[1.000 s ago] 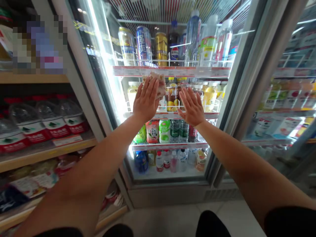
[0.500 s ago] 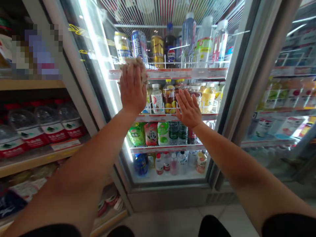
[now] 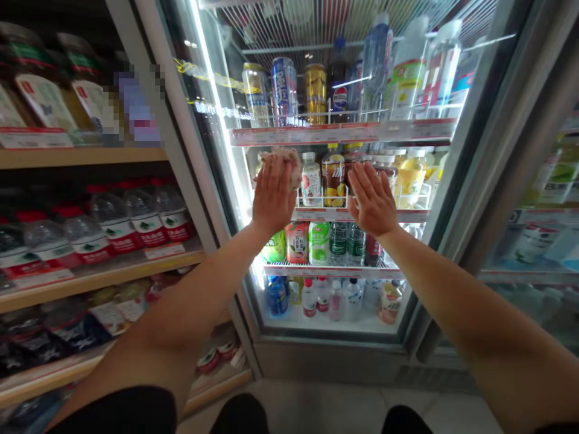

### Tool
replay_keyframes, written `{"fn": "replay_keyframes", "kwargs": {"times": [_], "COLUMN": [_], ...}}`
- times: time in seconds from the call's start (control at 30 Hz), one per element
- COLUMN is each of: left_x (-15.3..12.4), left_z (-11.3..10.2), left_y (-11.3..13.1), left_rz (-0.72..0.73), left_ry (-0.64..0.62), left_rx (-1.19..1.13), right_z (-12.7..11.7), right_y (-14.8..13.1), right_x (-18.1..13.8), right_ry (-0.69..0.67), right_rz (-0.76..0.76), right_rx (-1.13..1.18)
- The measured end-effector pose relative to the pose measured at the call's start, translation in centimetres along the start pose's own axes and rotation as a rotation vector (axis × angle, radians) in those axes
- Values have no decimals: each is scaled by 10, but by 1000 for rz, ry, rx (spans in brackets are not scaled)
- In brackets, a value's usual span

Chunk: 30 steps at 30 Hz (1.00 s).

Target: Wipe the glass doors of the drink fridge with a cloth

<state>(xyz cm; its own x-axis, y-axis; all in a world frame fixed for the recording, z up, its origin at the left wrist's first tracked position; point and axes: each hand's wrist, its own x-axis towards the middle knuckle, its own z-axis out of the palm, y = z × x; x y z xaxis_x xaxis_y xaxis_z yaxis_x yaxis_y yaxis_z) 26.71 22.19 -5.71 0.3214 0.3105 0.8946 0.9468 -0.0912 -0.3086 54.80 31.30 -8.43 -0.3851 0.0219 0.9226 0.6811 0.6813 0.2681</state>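
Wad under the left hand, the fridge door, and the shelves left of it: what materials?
Wad: looks like soft crumpled cloth, pale and matte, pressed flat under the left hand. Fridge door: clear glass, glossy, with reflections; frame looks like grey metal. Right hand lies flat on it. Shelves: wood-look boards, possibly laminate.

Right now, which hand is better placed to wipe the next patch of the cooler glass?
Left. The left hand presses the cloth flat on the glass door. The right hand lies bare and open on the glass, with no cloth.
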Motion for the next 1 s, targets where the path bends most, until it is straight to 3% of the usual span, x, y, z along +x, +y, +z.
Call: {"fn": "replay_keyframes", "kwargs": {"times": [0.1, 0.17, 0.23, 0.33, 0.4, 0.47, 0.6, 0.67, 0.77, 0.83, 0.9, 1.0], "left_x": [-13, -8, 6, 21, 15, -4, -28, -17, 11, 19, 12, -15], "left_z": [0, -5, -10, -10, -2, 7, 7, 0, -7, -5, 0, 4], "left_y": [24, 24, 11, -6, -1, 15, 32, 22, 4, 4, 16, 34], "left_rz": [310, 437, 326, -69, -163, -48, 341, 311, -3, -103, -33, 332], "left_ry": [-116, -179, -143, 43, 85, 21, -158, -141, -22, 21, 7, -96], "left_rx": [-2, 12, 47, 94, 91, 64, 38, 86, 140, 132, 111, 71], "right_z": [0, 0, -1, -2, -3, -3, -1, 0, 0, -1, -2, -4], "right_y": [1, 2, 2, 2, 2, 2, 3, 4, 4, 3, 2, 1], "right_x": [-2, -3, -3, -3, -3, -3, -3, -4, -4, -3, -2, 0], "right_ry": [38, 32, 17, -6, -18, -17, -7, -8, 4, 1, -6, -10], "right_rz": [-28, -20, -5, 12, 20, 18, 5, 3, -5, -1, 6, 10], "right_rx": [-22, -1, 29, 65, 73, 68, 61, 63, 53, 48, 42, 34]}}
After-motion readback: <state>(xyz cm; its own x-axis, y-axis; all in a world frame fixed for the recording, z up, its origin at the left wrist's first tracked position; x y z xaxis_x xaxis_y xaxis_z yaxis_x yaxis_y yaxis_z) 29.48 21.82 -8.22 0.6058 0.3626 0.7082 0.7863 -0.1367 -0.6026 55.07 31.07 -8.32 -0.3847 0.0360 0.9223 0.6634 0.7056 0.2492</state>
